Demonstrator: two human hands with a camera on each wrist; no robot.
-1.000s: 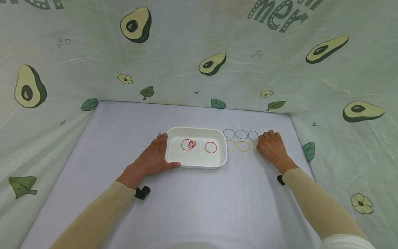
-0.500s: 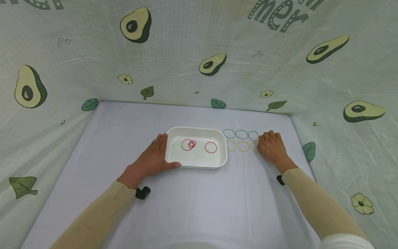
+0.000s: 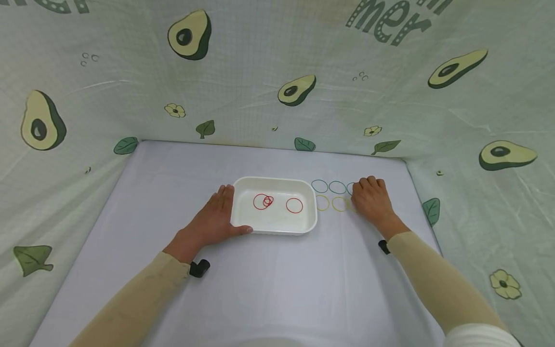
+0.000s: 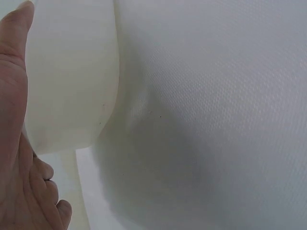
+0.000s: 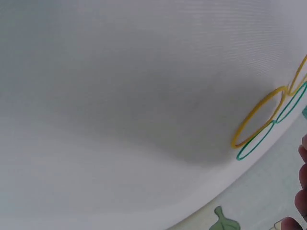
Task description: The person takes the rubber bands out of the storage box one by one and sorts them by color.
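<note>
1. Surface: white cloth-covered table, fine weave visible in the wrist views. It spreads under and around both hands; its far edge runs beyond the fingertips.
2. Room: pale green fabric backdrop behind and on both sides of the table, well beyond the fingers. Printed with avocados, leaves, flowers and some lettering.
3. Left hand: spread wide, fingers straight along the left wall of a white tray, thumb stretched along its near side. Touches the tray from outside.
4. Tray sits flat on the table, immediately right of the left fingers. Inside, from those fingers rightward: a cluster of red bands, overlapping, then a single red band lying as an open loop.
5. Right hand: fingers curled in, over the right end of two rows of bands. Cannot tell whether they pinch a band; contact point is hidden in the head view, and the right wrist view catches only part of the fingers.
6. Teal bands: far row, left of the right fingers, rightmost loop partly covered by them.
7. Yellow bands: nearer row, also left of the right fingers, rightmost loop mostly covered by the hand.
</note>
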